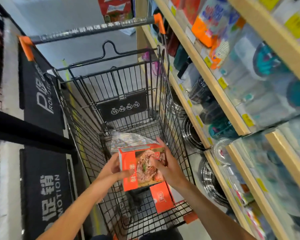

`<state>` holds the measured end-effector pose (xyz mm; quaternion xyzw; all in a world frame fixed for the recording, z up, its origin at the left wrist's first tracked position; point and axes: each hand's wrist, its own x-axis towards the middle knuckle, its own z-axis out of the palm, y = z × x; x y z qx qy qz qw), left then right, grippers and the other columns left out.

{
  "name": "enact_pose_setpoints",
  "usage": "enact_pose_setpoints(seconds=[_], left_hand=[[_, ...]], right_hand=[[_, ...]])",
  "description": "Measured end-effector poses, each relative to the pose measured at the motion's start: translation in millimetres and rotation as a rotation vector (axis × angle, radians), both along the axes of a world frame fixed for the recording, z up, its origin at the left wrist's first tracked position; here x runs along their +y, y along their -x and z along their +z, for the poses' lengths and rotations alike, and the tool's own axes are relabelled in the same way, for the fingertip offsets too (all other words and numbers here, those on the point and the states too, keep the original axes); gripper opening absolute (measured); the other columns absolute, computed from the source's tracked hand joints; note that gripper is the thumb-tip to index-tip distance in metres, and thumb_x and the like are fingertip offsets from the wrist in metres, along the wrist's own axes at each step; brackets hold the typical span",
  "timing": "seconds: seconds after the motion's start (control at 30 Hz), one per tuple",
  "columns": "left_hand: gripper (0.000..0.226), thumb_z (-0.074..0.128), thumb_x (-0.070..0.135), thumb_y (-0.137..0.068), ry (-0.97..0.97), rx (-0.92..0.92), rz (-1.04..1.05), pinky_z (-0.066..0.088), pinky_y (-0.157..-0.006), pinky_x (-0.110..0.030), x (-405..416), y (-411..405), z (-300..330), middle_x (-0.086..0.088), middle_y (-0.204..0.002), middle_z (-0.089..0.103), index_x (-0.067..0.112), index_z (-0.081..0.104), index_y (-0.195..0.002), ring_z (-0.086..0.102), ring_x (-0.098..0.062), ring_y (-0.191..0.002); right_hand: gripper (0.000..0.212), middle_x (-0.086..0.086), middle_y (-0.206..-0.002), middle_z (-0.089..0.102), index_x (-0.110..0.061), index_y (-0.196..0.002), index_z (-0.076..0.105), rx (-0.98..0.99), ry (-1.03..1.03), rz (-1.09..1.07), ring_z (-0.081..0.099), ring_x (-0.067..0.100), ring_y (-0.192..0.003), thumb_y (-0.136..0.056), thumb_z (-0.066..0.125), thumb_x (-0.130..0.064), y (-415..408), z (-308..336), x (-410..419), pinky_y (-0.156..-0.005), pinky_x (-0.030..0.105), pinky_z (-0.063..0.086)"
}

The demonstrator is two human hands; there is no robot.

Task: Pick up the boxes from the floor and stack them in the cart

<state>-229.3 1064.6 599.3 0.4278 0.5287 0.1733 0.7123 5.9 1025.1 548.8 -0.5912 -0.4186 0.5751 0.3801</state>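
- the left hand [113,168] grips the near-left edge of the orange box [142,166], thumb across the printed face and fingers curled behind it.
- the right hand [166,166] holds the same box from its right side, fingers [160,142] wrapped up to the far top corner and the thumb resting on the picture; both hands are closed on it, neither is free.
- the box hangs above the near end of the cart [87,141], inside the line of its wire walls, its big face tilted up toward the camera and its long axis running roughly from the near edge of the cart toward the far edge.
- straight below and just to the right lies a second orange box [161,197], flat on the basket floor by the near-right corner, its long axis running much the same way.
- the coming move, as i judge it, turns on this: the held box sits a little left of the lower one, so it must go down and slightly right, flattened, to stack square; the right hand is the nearer to that corner.
- further in, a crinkled clear plastic bag [128,139] lies mid-basket.
- beyond, the folded child-seat flap [122,105] and the cart handle [92,29] at the far end.
- shelves [213,89] of goods run along the right.
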Motion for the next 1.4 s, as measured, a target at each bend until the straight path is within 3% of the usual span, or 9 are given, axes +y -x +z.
enact_pose_setpoints(seconds=[0.17, 0.3, 0.47, 0.7, 0.8, 0.93, 1.13, 1.27, 1.4], left_hand=[[0.086, 0.077, 0.060, -0.062, -0.027, 0.175, 0.127, 0.040, -0.111, -0.041, 7, 18, -7, 0.015, -0.134, 0.058, 0.038, 0.047, -0.140, 0.057, -0.005, -0.121], [0.067, 0.063, 0.074, -0.069, -0.034, 0.231, 0.005, 0.037, -0.114, -0.044, 6, 43, -11, 0.026, -0.136, 0.055, 0.050, 0.054, -0.132, 0.050, -0.004, -0.130], [0.058, 0.061, 0.071, -0.075, -0.081, 0.267, -0.085, 0.035, -0.115, -0.038, -3, 66, -28, 0.027, -0.137, 0.054, 0.052, 0.055, -0.129, 0.046, 0.003, -0.132], [0.057, 0.058, 0.074, -0.075, -0.091, 0.279, -0.125, 0.045, -0.089, -0.016, -14, 83, -44, 0.023, -0.139, 0.052, 0.056, 0.053, -0.129, 0.053, 0.011, -0.118], [0.043, 0.059, 0.066, -0.086, -0.106, 0.265, -0.113, 0.047, -0.083, -0.015, -15, 84, -50, 0.028, -0.137, 0.051, 0.058, 0.052, -0.128, 0.053, 0.014, -0.116], [0.038, 0.063, 0.043, -0.091, -0.110, 0.226, -0.099, 0.050, -0.088, -0.016, -17, 78, -56, 0.024, -0.136, 0.053, 0.051, 0.057, -0.128, 0.054, 0.008, -0.120], [0.052, 0.066, 0.059, -0.079, -0.205, 0.208, -0.108, 0.048, -0.100, -0.028, -13, 51, -42, 0.007, -0.132, 0.058, 0.044, 0.059, -0.129, 0.057, -0.005, -0.121], [0.048, 0.068, 0.055, -0.083, -0.248, 0.212, -0.161, 0.049, -0.101, -0.031, -4, 27, -19, 0.011, -0.128, 0.061, 0.045, 0.057, -0.129, 0.058, -0.003, -0.120], [0.046, 0.066, 0.036, -0.094, -0.475, 0.343, -0.333, 0.045, -0.107, -0.030, 10, 4, 18, 0.014, -0.134, 0.055, 0.038, 0.050, -0.137, 0.051, -0.001, -0.125]], right_hand=[[0.067, -0.009, -0.139, 0.042, -0.050, -0.139, 0.047, -0.358, -0.053, -0.043, 0.051, -0.004, -0.120, -0.081, 0.078, -0.055, 5, -6, 2, -0.106, 0.036, 0.050], [0.086, -0.004, -0.137, 0.034, -0.049, -0.142, 0.044, -0.674, 0.030, -0.001, 0.047, 0.017, -0.124, -0.067, 0.079, -0.070, 14, -44, 13, -0.104, 0.038, 0.049], [0.084, 0.003, -0.132, 0.041, -0.042, -0.138, 0.049, -1.019, 0.061, 0.101, 0.046, 0.026, -0.122, -0.065, 0.075, -0.075, 35, -97, 18, -0.099, 0.045, 0.047], [0.078, 0.016, -0.145, 0.043, -0.027, -0.134, 0.055, -1.258, 0.153, 0.216, 0.047, 0.038, -0.128, -0.069, 0.076, -0.066, 51, -171, 0, -0.101, 0.054, 0.040], [0.099, 0.017, -0.165, 0.024, -0.023, -0.145, 0.050, -1.292, 0.161, 0.282, 0.024, 0.035, -0.150, -0.059, 0.085, -0.057, 51, -195, -9, -0.120, 0.061, 0.015], [0.111, 0.014, -0.168, 0.001, -0.027, -0.156, 0.035, -1.298, 0.195, 0.357, -0.010, 0.027, -0.155, -0.061, 0.083, -0.058, 54, -202, -14, -0.122, 0.058, -0.007], [0.096, 0.008, -0.165, 0.027, -0.023, -0.152, 0.038, -1.168, 0.115, 0.326, 0.007, 0.031, -0.156, -0.072, 0.073, -0.064, 29, -168, -23, -0.124, 0.057, 0.009], [0.087, -0.002, -0.167, 0.021, -0.027, -0.160, 0.021, -1.040, 0.067, 0.342, 0.006, 0.025, -0.156, -0.090, 0.061, -0.059, 3, -112, -22, -0.124, 0.041, 0.002], [0.064, 0.005, -0.149, 0.050, -0.017, -0.149, 0.046, -0.941, -0.057, 0.251, 0.042, 0.028, -0.141, -0.094, 0.059, -0.046, -28, -44, -19, -0.117, 0.029, 0.020]])
